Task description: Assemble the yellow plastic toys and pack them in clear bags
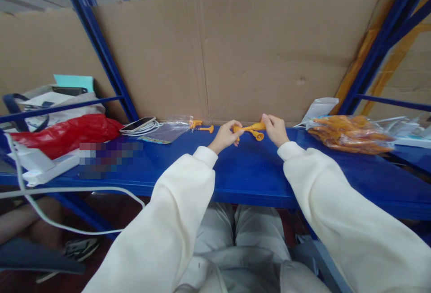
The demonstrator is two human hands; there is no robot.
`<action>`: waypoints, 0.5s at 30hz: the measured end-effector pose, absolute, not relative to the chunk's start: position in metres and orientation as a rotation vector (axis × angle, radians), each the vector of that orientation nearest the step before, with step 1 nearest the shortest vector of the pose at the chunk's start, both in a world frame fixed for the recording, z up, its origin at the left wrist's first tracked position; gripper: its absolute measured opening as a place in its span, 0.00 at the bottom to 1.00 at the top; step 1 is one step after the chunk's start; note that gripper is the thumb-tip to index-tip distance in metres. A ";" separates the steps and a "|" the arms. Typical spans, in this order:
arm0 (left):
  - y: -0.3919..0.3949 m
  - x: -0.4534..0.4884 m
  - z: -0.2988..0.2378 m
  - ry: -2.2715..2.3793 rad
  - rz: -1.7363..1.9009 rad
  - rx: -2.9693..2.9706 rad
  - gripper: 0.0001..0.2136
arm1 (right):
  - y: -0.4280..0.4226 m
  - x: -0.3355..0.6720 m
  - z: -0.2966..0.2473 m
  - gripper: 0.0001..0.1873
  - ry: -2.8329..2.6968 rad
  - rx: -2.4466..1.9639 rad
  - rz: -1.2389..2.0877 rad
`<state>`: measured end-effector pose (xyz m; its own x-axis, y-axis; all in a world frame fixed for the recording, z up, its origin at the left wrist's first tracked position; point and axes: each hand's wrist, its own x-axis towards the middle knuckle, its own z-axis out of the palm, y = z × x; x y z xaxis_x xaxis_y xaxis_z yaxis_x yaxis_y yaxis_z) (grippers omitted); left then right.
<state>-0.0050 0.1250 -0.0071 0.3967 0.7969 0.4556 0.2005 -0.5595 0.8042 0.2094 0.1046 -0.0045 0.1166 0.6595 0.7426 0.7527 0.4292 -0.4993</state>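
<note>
Between my two hands, above the blue shelf (pixel 249 172), is an orange plastic rod (pixel 253 127) with a ridged shaft. My left hand (pixel 226 136) pinches its left end, and my right hand (pixel 276 129) is closed on the right end. Just below the rod is an orange piece with a round cup-like end (pixel 258 136); I cannot tell whether it is joined to the rod. To the left of my left hand, small orange plastic pieces (pixel 206 129) lie by a clear plastic bag (pixel 171 130).
At the right lies a clear bag of orange parts (pixel 350 133). A phone (pixel 138 124) on a coiled white cable, a red bag (pixel 70 133) and a white power strip (pixel 57 167) are at the left. Cardboard (pixel 235 55) walls the back. Another person's shoe (pixel 81 248) shows below.
</note>
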 end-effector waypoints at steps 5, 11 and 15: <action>0.120 -0.004 -0.005 0.756 1.072 1.816 0.08 | 0.106 0.211 -0.008 0.31 -1.613 -1.312 -0.277; 0.124 -0.005 -0.006 0.719 1.123 1.828 0.11 | 0.108 0.208 -0.006 0.28 -1.607 -1.427 -0.276; 0.124 -0.006 -0.006 0.729 1.167 1.882 0.10 | 0.108 0.206 -0.002 0.26 -1.587 -1.437 -0.199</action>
